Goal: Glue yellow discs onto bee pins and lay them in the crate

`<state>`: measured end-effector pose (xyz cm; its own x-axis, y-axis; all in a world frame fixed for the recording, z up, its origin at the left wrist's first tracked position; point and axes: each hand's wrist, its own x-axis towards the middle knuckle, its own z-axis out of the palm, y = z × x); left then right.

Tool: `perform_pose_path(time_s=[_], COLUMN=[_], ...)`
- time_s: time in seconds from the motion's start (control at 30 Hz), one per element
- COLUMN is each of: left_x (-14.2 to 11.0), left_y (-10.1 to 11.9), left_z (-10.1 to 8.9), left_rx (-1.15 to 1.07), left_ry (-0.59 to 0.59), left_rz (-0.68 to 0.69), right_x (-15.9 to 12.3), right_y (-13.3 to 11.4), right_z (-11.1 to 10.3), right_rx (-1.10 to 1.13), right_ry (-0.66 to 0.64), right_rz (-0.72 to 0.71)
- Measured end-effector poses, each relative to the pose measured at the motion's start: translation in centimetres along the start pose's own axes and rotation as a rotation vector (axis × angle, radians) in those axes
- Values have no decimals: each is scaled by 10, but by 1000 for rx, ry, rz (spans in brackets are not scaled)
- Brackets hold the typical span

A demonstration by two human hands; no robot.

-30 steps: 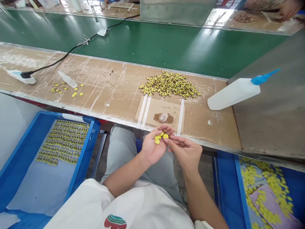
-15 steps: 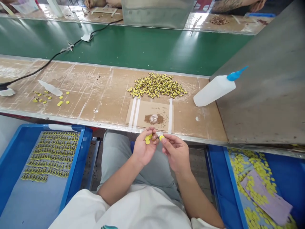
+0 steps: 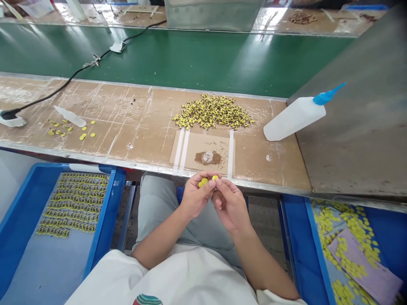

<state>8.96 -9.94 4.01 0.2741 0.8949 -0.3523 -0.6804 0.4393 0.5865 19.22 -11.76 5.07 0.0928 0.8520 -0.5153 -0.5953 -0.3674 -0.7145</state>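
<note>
Left hand (image 3: pixel 192 197): one, fingers curled into a shallow cup, holding a few yellow discs (image 3: pixel 203 182) between thumb and fingers. Right hand (image 3: pixel 233 207): one, thumb and forefinger narrowed in a pinch on a single disc (image 3: pixel 215 178), its fingertips meeting those of the left. Both hands above the lap, at the near edge of the bench (image 3: pixel 143 127).

Cardboard pad (image 3: pixel 199 144): one, just beyond the hands, crossed by white tape strips (image 3: pixel 231 152); on it a small clear cup-like piece (image 3: pixel 207 157) (too small to tell exactly) in a brown wet patch (image 3: pixel 217 159). Pile of small yellow-and-dark pieces (image 3: pixel 213 111): one, behind the pad. Bottle (image 3: pixel 294 119): white, blue nozzle (image 3: pixel 326 96), right of the pile, beside a metal panel (image 3: pixel 352 131). Loose discs (image 3: pixel 83 136): several, leftward on the bench, near a pale tapered object (image 3: pixel 71 116). Black cable (image 3: pixel 68 81): one, reaching across the green belt (image 3: pixel 190 59). Left tray (image 3: pixel 101 222): blue, holding rows of assembled pieces (image 3: pixel 76 199) on a pale sheet (image 3: pixel 57 262). Right tray (image 3: pixel 391 233): blue, holding many scattered discs (image 3: pixel 351 267) and a purple sheet (image 3: pixel 378 280)
</note>
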Motion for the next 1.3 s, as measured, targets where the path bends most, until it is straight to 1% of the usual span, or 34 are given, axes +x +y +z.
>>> perform_pose_path(time_s=[0.07, 0.1, 0.13, 0.17, 0.23, 0.27, 0.3, 0.33, 0.4, 0.43, 0.5, 0.57, 0.67, 0.73, 0.8, 0.83, 0.87, 0.9, 0.93, 0.97, 1.0, 1.03, 1.1, 1.17, 1.23, 1.3], left_x=[1, 2, 3, 3, 4, 4, 4, 4, 3, 2, 1, 0, -1, -1, 0, 1, 2, 4, 5, 7, 9, 12, 16, 20, 22, 23], left_y=[3, 4, 5, 7, 10, 11, 13, 14, 15, 16, 17, 19, 19, 18, 17, 18, 19, 21, 23, 26, 29, 33, 39, 44, 47, 48], left_z=[0, 0, 0, -1, -2, -2, -2, -2, -2, -2, -3, -4, -6, -8, -10, -12, -14, -16, -18, -21, -23, -26, -31, -34, -37, -39], left_rx=[-41, -72, -110, -148, -201, -207, -201, -188, -154, -140, -119, -109, -105, -113, -126, -132, -136, -139, -141, -143, -146, -148, -148, -142, -142, -141], left_ry=[-7, -10, -15, -18, -28, -36, -46, -57, -90, -105, -123, -131, -138, -128, -103, -85, -64, -44, -25, -8, 8, 23, 55, 88, 111, 122], left_rz=[-4, -5, -7, -10, -34, -55, -81, -108, -160, -181, -221, -257, -277, -254, -210, -185, -158, -130, -102, -74, -46, -19, 28, 55, 67, 72], right_x=[-1, -1, -2, -1, 0, 1, 3, 5, 10, 13, 18, 21, 22, 22, 25, 30, 38, 49, 63, 80, 99, 118, 156, 185, 204, 215], right_y=[2, 2, 3, 2, -2, -6, -11, -16, -29, -36, -46, -54, -62, -68, -79, -85, -92, -99, -106, -111, -116, -119, -120, -115, -108, -101], right_z=[-1, -2, -4, -7, -12, -15, -18, -20, -23, -24, -26, -28, -29, -28, -26, -25, -25, -24, -23, -23, -22, -21, -17, -11, -4, 3], right_rx=[-95, -158, -227, -305, -483, -582, -685, -786, -961, -1025, -1105, -1149, -1211, -1235, -1208, -1177, -1141, -1106, -1086, -1076, -1104, -1178, -1327, -1415, -1455, -1478], right_ry=[-22, -21, -2, 27, 72, 72, 44, -11, -153, -232, -375, -472, -556, -594, -628, -613, -553, -445, -296, -117, 10, 68, 124, 124, 117, 107], right_rz=[-41, -105, -208, -343, -664, -816, -944, -1043, -1159, -1179, -1174, -1153, -1101, -1041, -965, -926, -899, -881, -865, -863, -843, -813, -806, -816, -828, -826])
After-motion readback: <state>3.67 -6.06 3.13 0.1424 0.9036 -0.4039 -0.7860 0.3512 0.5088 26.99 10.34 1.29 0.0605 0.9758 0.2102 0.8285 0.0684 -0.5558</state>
